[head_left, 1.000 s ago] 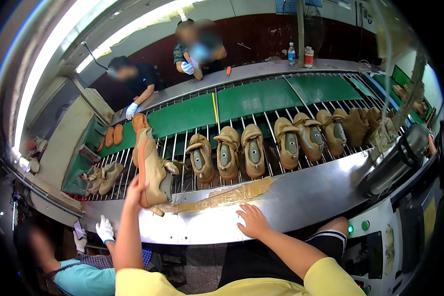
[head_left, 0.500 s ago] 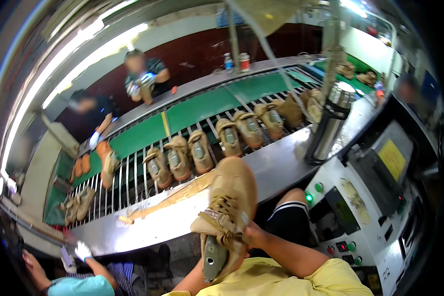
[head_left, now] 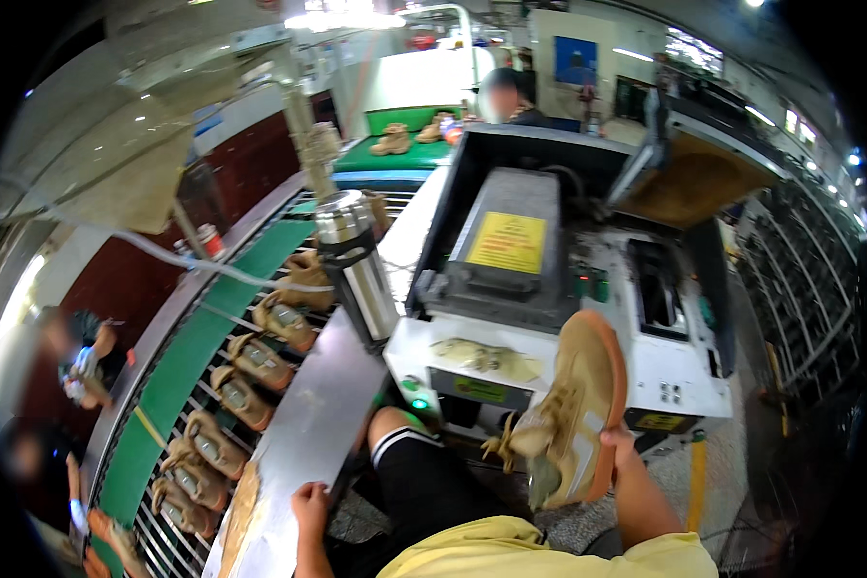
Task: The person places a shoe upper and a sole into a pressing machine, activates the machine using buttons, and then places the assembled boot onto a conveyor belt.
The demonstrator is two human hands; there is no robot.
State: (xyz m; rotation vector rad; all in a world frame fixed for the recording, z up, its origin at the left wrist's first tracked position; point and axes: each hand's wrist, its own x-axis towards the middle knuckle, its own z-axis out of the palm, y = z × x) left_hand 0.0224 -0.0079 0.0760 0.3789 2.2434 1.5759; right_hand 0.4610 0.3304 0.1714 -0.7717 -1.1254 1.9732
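A tan lace-up shoe with a tan-orange sole hangs in front of the white machine, toe up and tilted. My right hand grips it by the sole edge, and its laces dangle on the left. Inside the shoe's opening a grey-green last shows in part. My left hand is apart from the shoe, over the edge of the metal table, its fingers curled in with nothing seen in them.
The white machine has a raised lid and a lit green button. A steel thermos stands on the table. Several tan shoes line the roller conveyor beside a green belt. Co-workers are at the far left and behind the machine.
My view has swung right toward the machine. The shoe has moved right with my right hand. My left hand now shows away from the shoe, at the table edge.
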